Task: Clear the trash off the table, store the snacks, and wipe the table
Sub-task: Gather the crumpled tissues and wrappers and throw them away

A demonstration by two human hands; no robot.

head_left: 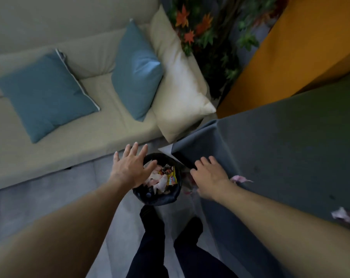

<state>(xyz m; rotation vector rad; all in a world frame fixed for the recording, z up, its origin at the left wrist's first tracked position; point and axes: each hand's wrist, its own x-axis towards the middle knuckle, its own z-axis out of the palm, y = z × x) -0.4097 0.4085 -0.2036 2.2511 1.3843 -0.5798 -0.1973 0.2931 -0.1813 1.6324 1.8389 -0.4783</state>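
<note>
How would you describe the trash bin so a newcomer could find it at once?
Start at the table draped in grey-blue cloth on the right. On the floor just off its corner, between it and the beige sofa, stands the trash bin. It is the only round black container, directly under the open left hand, filled with crumpled pale paper and a yellow wrapper.

Single head-worn wide-angle view, looked steeply down from standing height at the person's own legs and the floor. Left hand and right hand reached forward near mid-frame, close to the lens. Bin sat centre, table filled the right, sofa crossed upper left. Edges curved, slightly blurred.
</note>
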